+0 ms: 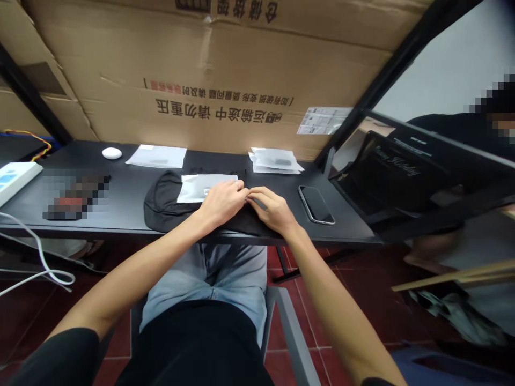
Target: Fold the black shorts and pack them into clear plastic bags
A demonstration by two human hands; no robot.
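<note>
A black fabric bag point(161, 201) lies on the black desk in front of me. On top of it rests a white plastic packet point(197, 187), partly covered by my left hand point(225, 202). My left hand is closed, its fingertips meeting those of my right hand point(274, 209) above the bag. Thumb and forefinger of the right hand are pinched together. Whatever lies between the fingertips is too small or hidden to make out.
A phone point(316, 205) lies right of my hands. White packets point(159, 156) point(277, 161) and a white oval object point(111, 154) sit near the back. A cardboard sheet point(225, 64) stands behind. Left are a power strip point(18, 179) and cable point(44, 257). A person point(450, 134) is at right.
</note>
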